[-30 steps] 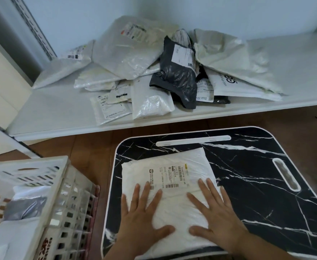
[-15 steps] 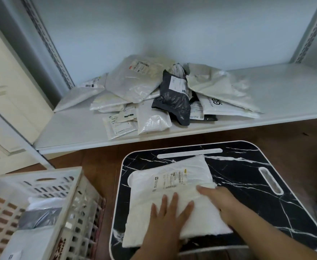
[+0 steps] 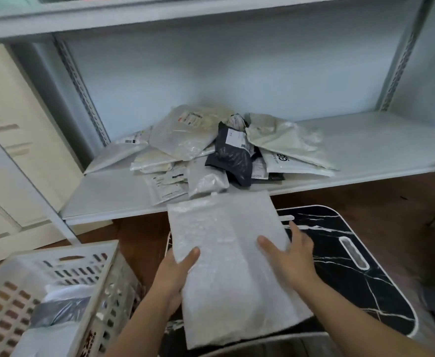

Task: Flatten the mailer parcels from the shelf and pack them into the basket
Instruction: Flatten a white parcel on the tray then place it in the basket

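- Lifted now off the black marbled tray (image 3: 360, 300), where a second ago lay pressed flat under two spread palms: the white mailer (image 3: 232, 264), tilted up in the lower centre of the frame, label side no longer showing.
- Gripping the mailer's left edge: left hand (image 3: 177, 274), thumb on the upper face, fingers hidden beneath.
- Holding the right edge: right hand (image 3: 291, 258), thumb laid on top, remaining fingers curled round the far side.
- Judged meaning: flattening of this parcel done, carrying step begun; next stop probably the basket (image 3: 13, 266) at lower left, already holding a grey and a white parcel.
- Looks thin, even and fairly smooth, slightly crinkled plastic with a faint lengthwise crease; no obvious bulge.
- Partly over the tray's left half, top edge overlapping the shelf (image 3: 113, 199) front in the view.
- Left on the shelf at centre frame: a heap of pale mailers (image 3: 193, 135) and one black mailer (image 3: 232, 155), so plenty of work judged remaining.
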Tool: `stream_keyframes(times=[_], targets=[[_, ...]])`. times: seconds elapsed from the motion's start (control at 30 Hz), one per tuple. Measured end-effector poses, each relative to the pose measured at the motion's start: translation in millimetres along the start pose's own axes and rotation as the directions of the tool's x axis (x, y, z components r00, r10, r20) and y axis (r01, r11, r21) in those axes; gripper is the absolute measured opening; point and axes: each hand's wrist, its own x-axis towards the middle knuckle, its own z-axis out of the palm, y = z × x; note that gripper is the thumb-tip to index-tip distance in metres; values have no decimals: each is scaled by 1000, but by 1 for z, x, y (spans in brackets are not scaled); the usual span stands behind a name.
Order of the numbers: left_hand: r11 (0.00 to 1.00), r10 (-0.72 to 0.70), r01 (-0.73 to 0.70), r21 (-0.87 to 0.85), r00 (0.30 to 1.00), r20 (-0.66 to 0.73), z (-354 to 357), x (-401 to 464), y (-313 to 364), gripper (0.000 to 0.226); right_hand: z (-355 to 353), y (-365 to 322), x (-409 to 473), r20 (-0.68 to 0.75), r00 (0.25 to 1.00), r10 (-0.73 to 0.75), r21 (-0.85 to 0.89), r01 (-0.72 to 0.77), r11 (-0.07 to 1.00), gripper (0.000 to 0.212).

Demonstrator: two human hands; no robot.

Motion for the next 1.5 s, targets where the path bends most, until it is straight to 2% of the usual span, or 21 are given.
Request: stream_keyframes(times=[0.07, 0.13, 0.2, 0.27, 0.33, 0.37, 0.43, 0.5, 0.57, 0.7, 0.83, 1.03, 1.17, 1.33, 1.43, 1.5], targets=[[982, -83, 102, 161, 989, -123, -7, 1, -27, 19, 2, 21, -2, 99, 994, 49, -77, -42, 996, 103], [899, -85, 204, 387, 949, -303, -13, 5, -52, 47, 7, 40, -4, 109, 993, 46, -173, -27, 985, 96], [770, -58, 267, 580, 934, -353, -13, 8, -64, 76, 17, 57, 0, 89, 996, 15, -265, 9, 964, 85], [568, -65, 255, 782, 962, -266, -5, 13, -74, 82, 30, 68, 7, 143, 990, -13, -493, 83, 866, 75], [227, -49, 138, 964, 990, -130, 2, 21, -85, 74, 46, 76, 10, 203, 973, -109, -694, 221, 686, 64], [105, -38, 66, 992, 997, -62, 6, 24, -89, 67, 55, 81, 13, 225, 952, -208, -738, 306, 602, 59], [-7, -13, -58, 998, 998, 58, 13, 34, -105, 56, 72, 86, 19, 310, 914, -261, -740, 404, 538, 58], [-81, 95, -166, 983, 980, 174, 17, 43, -122, 52, 87, 89, 26, 404, 867, -291, -747, 497, 442, 55], [-73, 77, -176, 982, 980, 182, 12, 54, -138, 53, 97, 96, 36, 464, 826, -321, -747, 559, 360, 53], [-167, 166, -217, 962, 955, 244, 5, 61, -152, 51, 106, 116, 52, 509, 787, -347, -715, 612, 338, 56], [-117, 161, -250, 961, 950, 267, 6, 65, -157, 58, 106, 125, 55, 517, 758, -397, -684, 645, 341, 58], [-78, 157, -255, 964, 952, 264, 8, 68, -157, 61, 105, 121, 58, 528, 762, -374, -663, 645, 380, 59], [-82, 183, -271, 959, 942, 282, -4, 63, -156, 61, 96, 125, 57, 500, 800, -332, -736, 594, 323, 65], [7, 121, -48, 999, 992, 47, -20, 53, -157, 84, 70, 141, 51, 316, 925, -212, -851, 375, 367, 81], [119, 79, 121, 986, 988, -131, -15, 44, -145, 91, 55, 150, 45, 268, 951, -152, -856, 307, 415, 86], [163, 25, 222, 961, 973, -229, -10, 37, -125, 97, 46, 151, 43, 262, 962, -77, -883, 271, 383, 86]])
